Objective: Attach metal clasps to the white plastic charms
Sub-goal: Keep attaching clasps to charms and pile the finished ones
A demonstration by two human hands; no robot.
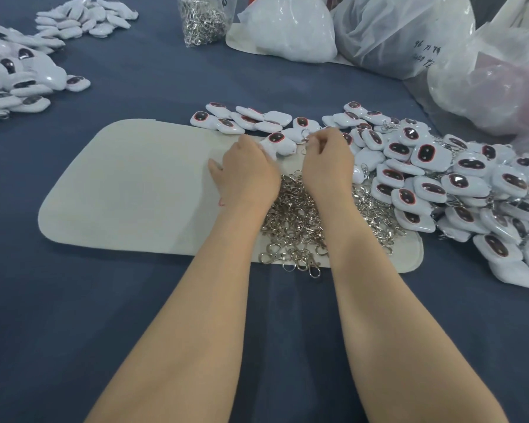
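My left hand (247,172) grips a white plastic charm (280,145) with a dark oval face, held just above the cream mat (129,184). My right hand (327,160) has its fingers curled at the charm's right end, pinching a small metal clasp (305,136) that is mostly hidden by the fingers. A heap of loose silver clasps (300,221) lies on the mat under both wrists. A big pile of white charms (458,190) spreads to the right, and a row of charms (242,119) lies behind my hands.
More white charms are heaped at the far left (16,77) and back left (86,16). A clear bag of clasps (203,18) and several plastic bags (406,32) stand at the back. A dark blue cloth (74,315) covers the table.
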